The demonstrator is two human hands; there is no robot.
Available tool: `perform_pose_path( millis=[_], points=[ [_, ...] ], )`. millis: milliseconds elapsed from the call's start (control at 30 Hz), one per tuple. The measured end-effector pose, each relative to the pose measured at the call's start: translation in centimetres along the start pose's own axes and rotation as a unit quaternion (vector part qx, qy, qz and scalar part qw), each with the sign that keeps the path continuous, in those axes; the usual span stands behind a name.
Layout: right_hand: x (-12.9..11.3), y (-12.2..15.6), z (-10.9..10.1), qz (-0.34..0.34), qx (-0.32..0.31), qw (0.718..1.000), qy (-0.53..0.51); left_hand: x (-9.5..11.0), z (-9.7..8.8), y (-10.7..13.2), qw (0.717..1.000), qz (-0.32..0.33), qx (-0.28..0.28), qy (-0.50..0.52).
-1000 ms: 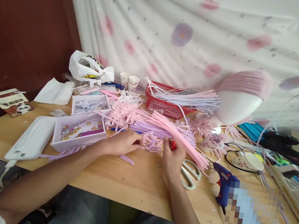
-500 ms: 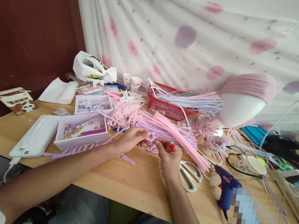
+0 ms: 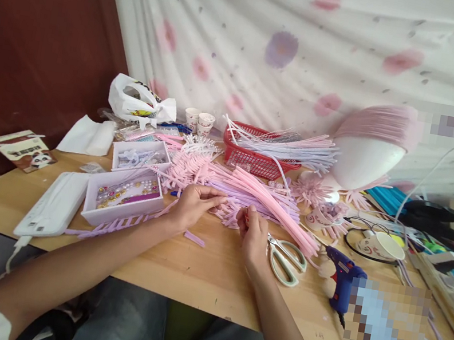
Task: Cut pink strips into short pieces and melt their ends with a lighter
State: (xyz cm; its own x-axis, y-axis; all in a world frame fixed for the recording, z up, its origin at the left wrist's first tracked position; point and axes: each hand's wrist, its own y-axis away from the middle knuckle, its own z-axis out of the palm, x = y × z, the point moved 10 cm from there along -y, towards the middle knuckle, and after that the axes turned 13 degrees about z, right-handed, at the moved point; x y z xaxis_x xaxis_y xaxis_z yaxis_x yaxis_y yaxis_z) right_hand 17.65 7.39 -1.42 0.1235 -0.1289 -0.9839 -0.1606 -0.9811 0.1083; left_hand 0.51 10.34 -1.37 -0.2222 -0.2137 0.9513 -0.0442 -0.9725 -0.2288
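Note:
My left hand [image 3: 196, 208] is closed in a pinch over the table, with what looks like a short lilac pipe cleaner at its fingertips, mostly hidden. To its right, my right hand [image 3: 254, 235] is curled round a small red lighter [image 3: 247, 217], of which only a little shows. Short lilac pipe cleaner pieces [image 3: 230, 215] lie between and behind the hands. A bundle of long pink pipe cleaners [image 3: 273, 207] stretches behind my right hand, over purple ones. Scissors [image 3: 286, 261] with pale handles rest beside my right wrist. One cut lilac piece [image 3: 194, 239] lies by my left wrist.
A white box of beads [image 3: 123, 205] and a white power bank [image 3: 53, 205] stand left. Behind are a red basket [image 3: 254, 163] of pipe cleaners and a white head form [image 3: 363, 158]. A blue glue gun [image 3: 342, 273] and paper cup [image 3: 382, 246] are right.
My hands have drawn apart: the left has shifted slightly left, and the right has turned, so the red lighter is now mostly hidden in its fingers.

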Motion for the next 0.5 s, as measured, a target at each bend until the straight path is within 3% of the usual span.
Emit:
perform_pose_path(
  millis=[167, 300, 500],
  points=[
    [-0.1, 0.2, 0.8, -0.009, -0.022, 1.0, -0.019, -0.2, 0.2, 0.2, 1.0, 0.0, -0.002, 0.005],
    [-0.4, 0.2, 0.2, -0.033, 0.009, 0.999, -0.009, 0.1, 0.2, 0.0, 1.0, 0.011, -0.01, -0.005],
    [-2.1, 0.8, 0.1, -0.078, 0.017, 0.997, -0.014, -0.1, 1.1, 0.0, 0.998, -0.005, -0.059, -0.009]
  ],
)
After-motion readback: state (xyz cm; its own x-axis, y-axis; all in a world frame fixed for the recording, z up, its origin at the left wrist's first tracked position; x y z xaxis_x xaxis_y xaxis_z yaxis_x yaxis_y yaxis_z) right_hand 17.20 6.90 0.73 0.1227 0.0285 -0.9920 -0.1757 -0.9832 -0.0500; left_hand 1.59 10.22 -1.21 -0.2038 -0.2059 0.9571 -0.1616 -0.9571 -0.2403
